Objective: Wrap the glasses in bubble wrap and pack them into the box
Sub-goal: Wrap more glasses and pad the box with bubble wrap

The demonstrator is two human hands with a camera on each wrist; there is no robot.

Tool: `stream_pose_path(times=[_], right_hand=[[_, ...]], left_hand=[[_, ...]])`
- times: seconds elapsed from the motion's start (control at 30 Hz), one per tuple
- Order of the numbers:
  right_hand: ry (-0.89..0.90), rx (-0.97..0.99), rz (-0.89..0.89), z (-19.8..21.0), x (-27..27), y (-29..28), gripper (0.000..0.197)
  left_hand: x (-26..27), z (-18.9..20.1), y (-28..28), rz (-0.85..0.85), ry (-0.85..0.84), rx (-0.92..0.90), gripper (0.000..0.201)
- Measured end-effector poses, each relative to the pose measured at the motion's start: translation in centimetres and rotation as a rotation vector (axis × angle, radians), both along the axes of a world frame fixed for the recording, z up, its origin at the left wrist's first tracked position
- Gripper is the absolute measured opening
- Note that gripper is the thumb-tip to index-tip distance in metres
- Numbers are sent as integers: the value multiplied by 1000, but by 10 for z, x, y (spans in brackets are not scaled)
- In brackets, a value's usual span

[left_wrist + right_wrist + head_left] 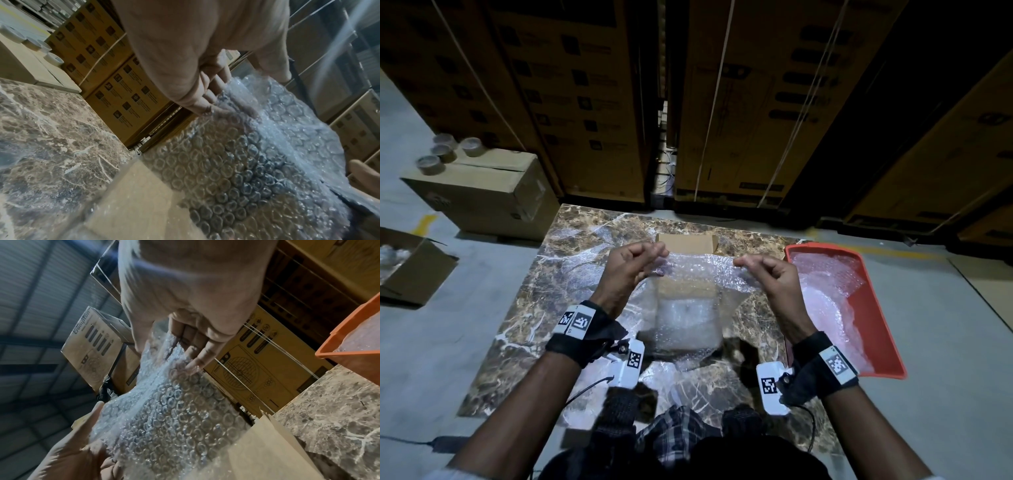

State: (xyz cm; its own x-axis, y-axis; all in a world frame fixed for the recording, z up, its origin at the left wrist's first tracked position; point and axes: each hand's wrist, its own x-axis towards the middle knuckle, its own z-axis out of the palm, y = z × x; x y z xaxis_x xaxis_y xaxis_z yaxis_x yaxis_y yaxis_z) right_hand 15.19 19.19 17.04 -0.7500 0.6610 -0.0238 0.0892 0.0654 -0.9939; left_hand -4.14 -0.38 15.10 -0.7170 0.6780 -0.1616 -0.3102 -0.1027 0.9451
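Note:
A clear sheet of bubble wrap (698,270) hangs stretched between my two hands above the marble table (524,301). My left hand (635,260) pinches its upper left corner and my right hand (760,265) pinches its upper right corner. In the left wrist view the bubble wrap (236,162) runs from my left hand's fingers (207,104) down over the box. In the right wrist view the bubble wrap (170,410) hangs from my right hand's fingers (197,358). Under the sheet stands a small open cardboard box (686,243) with bubble wrap inside it. No bare glass shows.
An orange tray (890,342) holding more bubble wrap sits at the table's right edge. On the floor to the left stand a closed carton (482,195) with tape rolls (441,150) on it and an open carton (410,270). Tall stacked cartons (739,102) rise behind the table.

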Motion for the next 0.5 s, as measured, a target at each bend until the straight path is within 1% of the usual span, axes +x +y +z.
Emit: stream_pose_path(times=[0.03, 0.07, 0.1, 0.13, 0.2, 0.27, 0.33, 0.4, 0.43, 0.5], right_hand=[[9, 18, 15, -2, 0, 0, 26], [10, 39, 25, -3, 0, 1, 21], [17, 52, 31, -4, 0, 1, 21], [11, 63, 29, -6, 1, 2, 23], [14, 59, 32, -6, 1, 2, 29], [37, 6, 40, -3, 1, 0, 40], [68, -46, 42, -4, 1, 0, 57], [68, -73, 37, -7, 2, 2, 65], [53, -81, 37, -8, 2, 2, 64], [-2, -75, 30, -7, 0, 2, 55]], left_hand=[[0, 0, -1, -4, 13, 7, 55], [0, 0, -2, -5, 45, -4, 48], [0, -1, -3, -7, 90, -24, 39], [1, 1, -4, -13, 127, -46, 37], [3, 5, -5, -17, 146, -79, 51], [2, 2, -5, -26, 153, -77, 65], [3, 3, -5, -52, 137, -73, 66], [3, 2, -4, -77, 146, -81, 58], [2, 1, -4, -72, 145, -91, 51], [1, -3, -5, -38, 139, -121, 30]])
